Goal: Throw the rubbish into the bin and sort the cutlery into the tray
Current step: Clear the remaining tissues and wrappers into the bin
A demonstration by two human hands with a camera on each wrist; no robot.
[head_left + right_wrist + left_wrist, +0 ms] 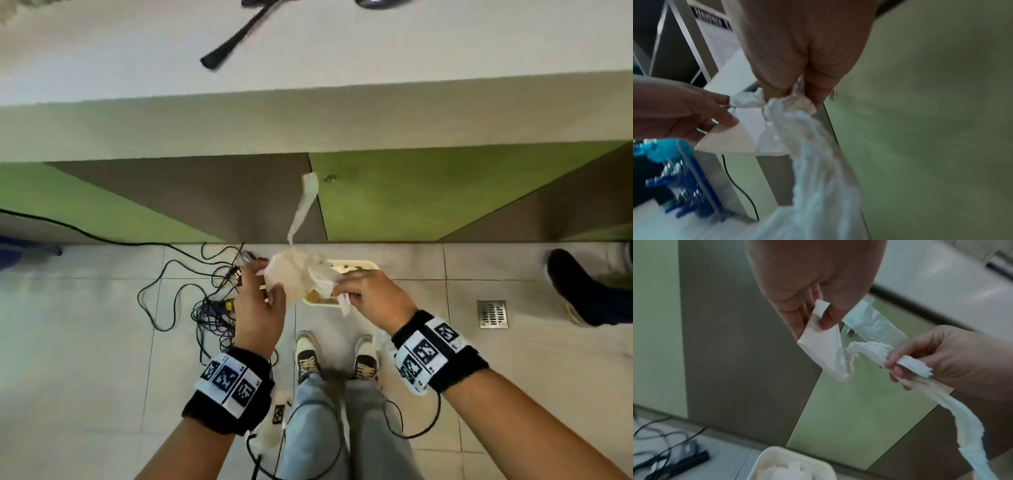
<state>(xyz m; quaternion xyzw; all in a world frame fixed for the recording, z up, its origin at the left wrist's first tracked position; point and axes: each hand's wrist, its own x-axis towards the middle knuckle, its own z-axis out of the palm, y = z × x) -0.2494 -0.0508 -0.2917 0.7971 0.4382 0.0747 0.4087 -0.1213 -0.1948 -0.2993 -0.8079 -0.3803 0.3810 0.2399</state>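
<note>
right hand and left hand both pinch crumpled white tissue.

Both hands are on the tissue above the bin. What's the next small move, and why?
Probably let go. The left hand and right hand both pinch the crumpled tissue above the cream bin on the floor, which already holds rubbish, so it should drop in.

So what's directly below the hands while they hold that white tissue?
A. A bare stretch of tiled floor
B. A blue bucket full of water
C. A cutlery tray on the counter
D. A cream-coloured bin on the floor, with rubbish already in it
D: in the head view the left hand and right hand hold the tissue over the cream bin standing on the floor, with scraps inside.
</note>
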